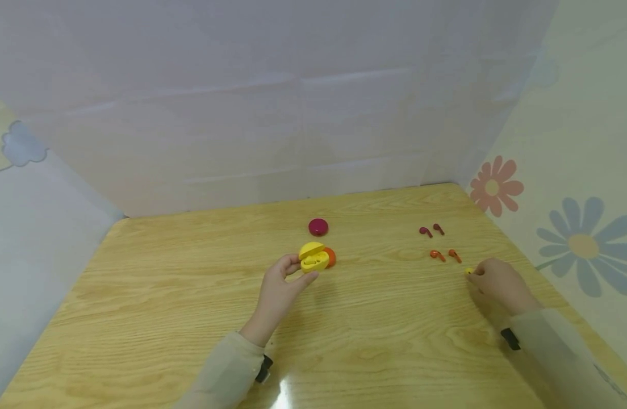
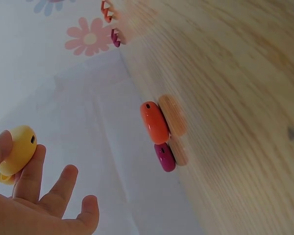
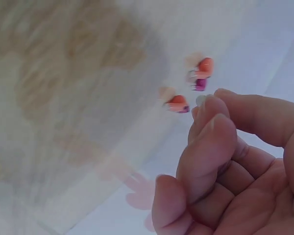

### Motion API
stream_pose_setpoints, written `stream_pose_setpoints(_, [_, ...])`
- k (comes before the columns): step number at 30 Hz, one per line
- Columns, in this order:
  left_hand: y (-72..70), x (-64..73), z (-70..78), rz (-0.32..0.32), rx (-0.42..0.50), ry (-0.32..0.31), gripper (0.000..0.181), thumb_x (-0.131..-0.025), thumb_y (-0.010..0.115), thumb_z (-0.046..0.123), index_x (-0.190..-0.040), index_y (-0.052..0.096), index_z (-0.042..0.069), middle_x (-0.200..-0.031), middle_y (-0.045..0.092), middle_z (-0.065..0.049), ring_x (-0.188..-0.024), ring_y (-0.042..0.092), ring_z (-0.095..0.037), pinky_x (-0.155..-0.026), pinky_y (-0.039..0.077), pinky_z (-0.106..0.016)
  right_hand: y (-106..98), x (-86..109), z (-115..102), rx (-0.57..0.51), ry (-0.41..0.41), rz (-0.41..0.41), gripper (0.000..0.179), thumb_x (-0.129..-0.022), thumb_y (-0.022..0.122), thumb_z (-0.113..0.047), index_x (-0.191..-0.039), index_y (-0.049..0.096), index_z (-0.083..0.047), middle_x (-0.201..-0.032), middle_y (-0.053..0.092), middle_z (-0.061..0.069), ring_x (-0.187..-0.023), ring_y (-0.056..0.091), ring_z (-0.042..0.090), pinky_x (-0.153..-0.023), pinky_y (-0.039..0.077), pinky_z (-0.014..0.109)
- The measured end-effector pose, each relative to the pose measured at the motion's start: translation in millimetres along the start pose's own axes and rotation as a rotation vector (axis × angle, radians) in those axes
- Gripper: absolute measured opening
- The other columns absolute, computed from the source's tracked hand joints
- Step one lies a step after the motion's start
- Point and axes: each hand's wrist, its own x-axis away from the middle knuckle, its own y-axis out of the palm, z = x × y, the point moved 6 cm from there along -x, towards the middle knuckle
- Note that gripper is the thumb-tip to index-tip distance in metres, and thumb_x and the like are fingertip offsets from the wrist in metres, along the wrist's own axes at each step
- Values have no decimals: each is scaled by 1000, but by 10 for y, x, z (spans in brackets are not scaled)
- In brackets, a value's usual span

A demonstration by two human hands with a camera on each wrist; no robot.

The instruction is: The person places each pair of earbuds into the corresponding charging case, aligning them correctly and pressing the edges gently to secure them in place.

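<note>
Left hand pinches the open yellow case above the middle of the table, right hand pinches a yellow earbud near the right edge. Both look light, hard, probably slippery, so I'd hold the case by its sides, easy on the lid. Orange case is half hidden behind it, purple case nearer the back edge, orange earbuds and purple earbuds toward the back right corner

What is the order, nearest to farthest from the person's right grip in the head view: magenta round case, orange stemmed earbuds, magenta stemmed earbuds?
1. Orange stemmed earbuds: left of the right grip.
2. Magenta stemmed earbuds: beyond the orange pair.
3. Magenta round case: well left of both pairs.
</note>
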Motion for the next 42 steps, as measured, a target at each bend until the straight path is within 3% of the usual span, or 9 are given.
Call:
stream_pose_setpoints(3, [5, 5, 10, -1, -3, -2, 39, -88, 74, 20, -116, 61, -3, -119, 65, -19, -123, 51, -35, -103, 33, -61, -23, 29, -60, -1, -5, 16, 35, -95, 55, -10, -61, 51, -7, -57, 49, 0, -54, 43, 17, -52, 34, 31])
stream_pose_setpoints(8, [7, 12, 9, 0, -6, 0, 38, -88, 74, 19, -116, 61, -4, -119, 65, -19, -122, 52, -35, -103, 33, -61, -31, 89, -172, -23, -24, 38, 40, -96, 56, -11, -59, 42, -12, -54, 40, -1, -53, 36, 16, -51, 30, 31])
stream_pose_setpoints(16, [11, 11, -1, 7, -2, -11, 37, -87, 74, 19, -115, 62, -2, -119, 66, -17, -123, 51, -34, -103, 33, -61, -71, 170, -337, -60, -23, 47, 27, -96, 56, -9, -72, 61, 0, -67, 56, 6, -60, 46, 19, -53, 36, 33])
stream_pose_setpoints(23, [22, 12, 5, 0, -7, -5, 37, -87, 74, 19, -116, 62, -2, -118, 66, -17, -123, 51, -34, -103, 32, -61, -78, 275, -539, -102, -50, 79, 31, -98, 54, -12, -68, 55, -4, -60, 45, 2, -56, 37, 17, -52, 31, 32])
stream_pose_setpoints(28, [36, 15, 20, -3, -7, 1, 36, -87, 75, 18, -116, 62, -1, -118, 67, -16, -123, 51, -33, -105, 29, -62, -99, 338, -696, -103, -65, 108, 25, -98, 55, -14, -82, 64, 2, -65, 50, 4, -59, 41, 18, -53, 34, 33])
stream_pose_setpoints(36, [37, 26, 24, -2, -4, 2, 36, -87, 74, 18, -115, 62, -2, -118, 66, -18, -123, 51, -34, -104, 31, -62, -105, 412, -881, -110, -128, 170, 24, -97, 57, -12, -74, 60, -4, -59, 39, 0, -55, 34, 17, -52, 28, 31])
stream_pose_setpoints(42, [33, 27, 27, 1, -11, 10, 36, -88, 73, 18, -115, 62, -3, -118, 66, -18, -123, 51, -35, -103, 31, -62, -79, 418, -986, -117, -158, 197, 21, -95, 60, -11, -77, 64, 0, -63, 46, 0, -58, 36, 17, -53, 30, 31])
